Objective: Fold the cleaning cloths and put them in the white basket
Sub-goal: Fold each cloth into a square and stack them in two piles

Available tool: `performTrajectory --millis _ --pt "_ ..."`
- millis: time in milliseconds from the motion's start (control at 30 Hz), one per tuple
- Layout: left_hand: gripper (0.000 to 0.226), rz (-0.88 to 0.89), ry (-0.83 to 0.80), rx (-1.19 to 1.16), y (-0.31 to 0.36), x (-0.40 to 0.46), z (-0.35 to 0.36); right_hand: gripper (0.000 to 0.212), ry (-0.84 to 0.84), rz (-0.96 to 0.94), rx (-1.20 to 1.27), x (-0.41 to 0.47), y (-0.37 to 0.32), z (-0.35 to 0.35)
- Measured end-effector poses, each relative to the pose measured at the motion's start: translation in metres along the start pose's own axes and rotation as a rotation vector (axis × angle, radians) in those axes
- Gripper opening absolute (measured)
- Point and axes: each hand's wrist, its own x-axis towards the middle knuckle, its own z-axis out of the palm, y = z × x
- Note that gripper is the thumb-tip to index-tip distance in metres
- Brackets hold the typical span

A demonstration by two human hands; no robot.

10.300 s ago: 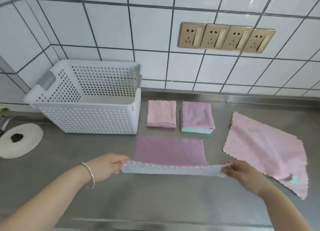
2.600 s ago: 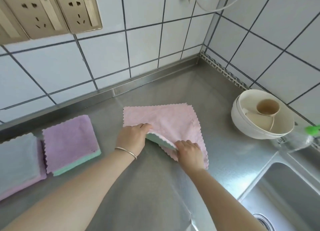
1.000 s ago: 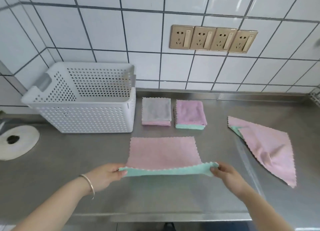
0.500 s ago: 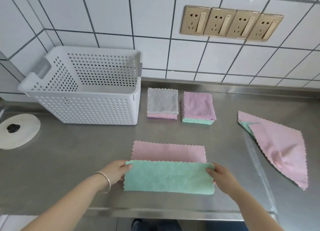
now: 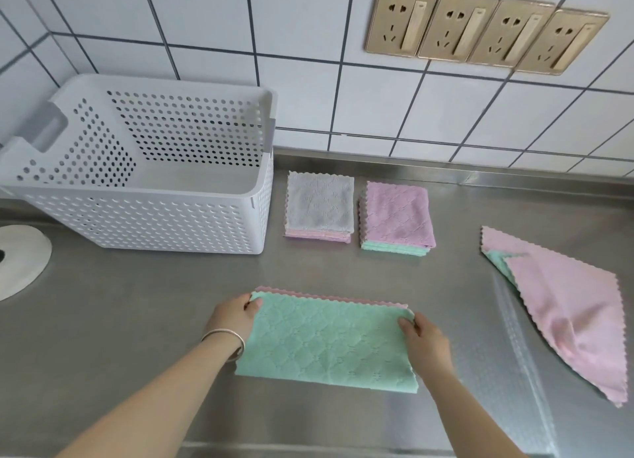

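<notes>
Two hands pinch the far corners of the green cloth [image 5: 329, 341], folded in half on the tabletop [image 5: 137, 303] with its long axis left-right: left hand [image 5: 233, 317] at the left end, right hand [image 5: 425, 337] at the right. The next fold probably brings one end across. The white basket [image 5: 144, 217] stands far left.

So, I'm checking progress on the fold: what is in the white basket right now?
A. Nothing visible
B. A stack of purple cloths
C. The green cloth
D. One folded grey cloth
A: the white basket shows only bare walls, and both folded stacks sit beside it on the counter.
</notes>
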Motion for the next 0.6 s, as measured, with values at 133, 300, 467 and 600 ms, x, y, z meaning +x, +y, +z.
performTrajectory --millis 133,300,467,600 --pt "0.042 -0.006 0.059 0.049 0.007 0.005 0.002 0.031 0.037 0.026 -0.033 0.007 0.0 0.005" --pt "0.042 0.005 0.079 0.127 0.015 0.006 0.001 0.033 0.073 0.073 -0.069 0.011 -0.002 0.009" --pt "0.04 0.015 0.113 0.233 0.017 0.006 0.003 0.031 0.094 0.123 -0.088 0.013 -0.007 0.01" --pt "0.041 -0.03 0.128 0.21 0.021 0.001 0.005 0.022 0.11 0.165 -0.011 0.011 -0.01 0.007"
